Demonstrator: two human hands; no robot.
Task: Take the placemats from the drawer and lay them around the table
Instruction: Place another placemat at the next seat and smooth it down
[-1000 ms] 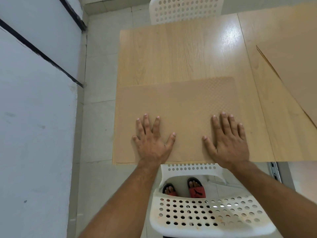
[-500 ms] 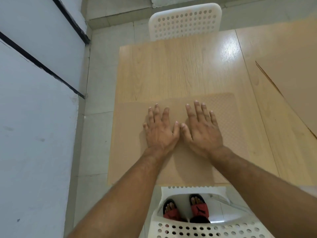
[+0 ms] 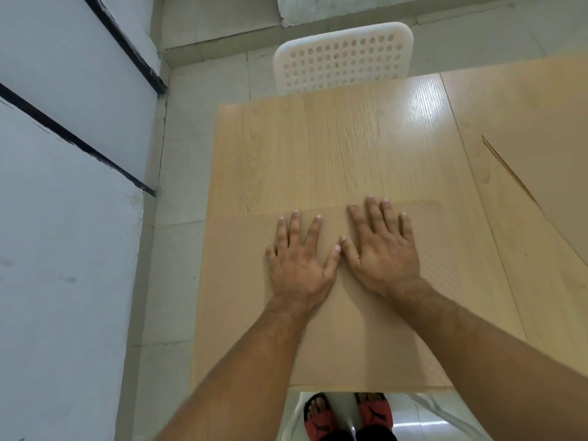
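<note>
Head view, single frame.

Wall [image 3: 63,218]: pale, with dark diagonal strips, runs along the left side beyond a strip of tiled floor [image 3: 178,154].

Counter [image 3: 334,154]: light wood grain, glossy glare toward the far right. Its left edge and near edge are both visible; a seam runs from far to near on the right part.

Placemat [image 3: 241,313]: tan, rectangular, lying flat along the near edge of the counter, its left side flush with or slightly over the counter's left edge. Fine textured pattern visible on its right portion.

Second placemat [image 3: 553,186]: same tan colour, at the right edge of the frame, angled to the counter edges; only partly in view.

Chair [image 3: 343,58]: white, perforated back, pushed in at the far edge of the counter.

Left hand [image 3: 299,265]: palm down on the placemat, fingers spread and flat. Right hand [image 3: 381,259]: palm down, fingers spread, just beside the left; thumb tips nearly touching. Fingertips of both reach the placemat's far edge. Neither hand grips anything.

Red sandals [image 3: 346,415]: on the person's feet, on the floor below the near edge.
</note>
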